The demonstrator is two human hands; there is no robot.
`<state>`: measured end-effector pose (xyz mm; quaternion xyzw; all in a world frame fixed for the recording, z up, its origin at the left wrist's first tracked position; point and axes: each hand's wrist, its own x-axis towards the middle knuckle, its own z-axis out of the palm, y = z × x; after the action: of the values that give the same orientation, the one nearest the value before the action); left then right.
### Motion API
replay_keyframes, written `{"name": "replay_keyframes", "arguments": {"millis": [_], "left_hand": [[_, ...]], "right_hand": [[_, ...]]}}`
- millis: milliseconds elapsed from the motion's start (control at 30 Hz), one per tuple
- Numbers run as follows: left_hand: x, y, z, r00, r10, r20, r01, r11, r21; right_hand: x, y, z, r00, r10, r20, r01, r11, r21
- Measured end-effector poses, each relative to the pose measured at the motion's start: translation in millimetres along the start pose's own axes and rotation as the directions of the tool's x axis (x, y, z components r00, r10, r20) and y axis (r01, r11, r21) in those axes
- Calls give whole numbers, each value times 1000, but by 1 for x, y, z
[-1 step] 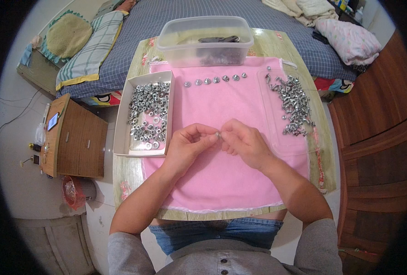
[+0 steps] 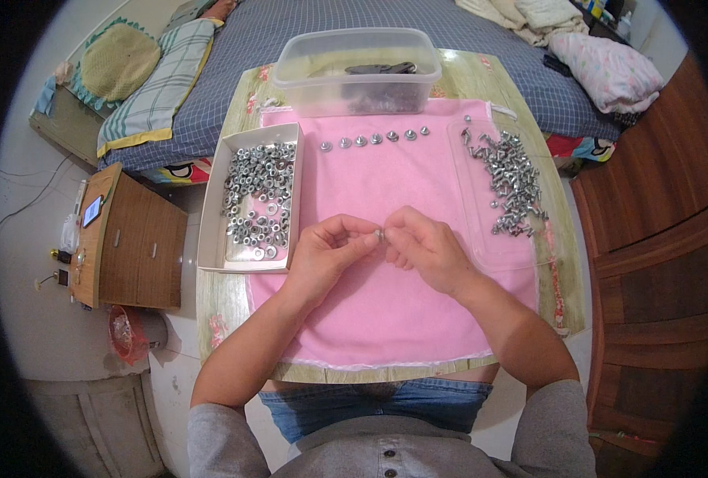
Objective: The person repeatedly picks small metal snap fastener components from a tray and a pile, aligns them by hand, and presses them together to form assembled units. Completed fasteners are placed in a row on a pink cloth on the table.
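Note:
Over the middle of the pink cloth, my two hands meet fingertip to fingertip. My left hand is closed in a pinch on a small silvery metal fastener, mostly covered by the fingers. From the other side my right hand pinches the same piece, its remaining fingers curled. A white open box of loose metal nuts stands left of my hands. On the right, a clear shallow tray carries a heap of small bolts. Beyond my hands, several nut-and-bolt assemblies stand in a row.
A translucent plastic tub with dark items inside stands at the table's far edge. Behind the table is a bed with a blue checked cover. A wooden cabinet and a small bin are at the left.

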<state>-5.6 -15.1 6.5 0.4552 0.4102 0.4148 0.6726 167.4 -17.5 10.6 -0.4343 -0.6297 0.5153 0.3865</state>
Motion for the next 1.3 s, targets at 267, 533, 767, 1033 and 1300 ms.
{"name": "replay_keyframes", "arguments": {"millis": [267,533,767,1033,1300], "left_hand": [[0,2,2,1000,0,-20,0,1000,1],[0,1,1,1000,1,-2,-1,1000,-31],[-1,2,1,1000,-1,14,2,1000,-22],[0,3,2,1000,-6,14,6,1000,-22],[0,1,1,1000,-15,2,15,1000,-12]], "right_hand": [[1,3,0,1000,23,5,-23,1000,8],[1,2,1,1000,30,-8,-30,999,14],[0,3,0,1000,-9,14,9,999,-31],[0,5,-1,1000,-21,7,21,1000,-17],[0,4,0,999,-50,-9,49,999,-23]]}}
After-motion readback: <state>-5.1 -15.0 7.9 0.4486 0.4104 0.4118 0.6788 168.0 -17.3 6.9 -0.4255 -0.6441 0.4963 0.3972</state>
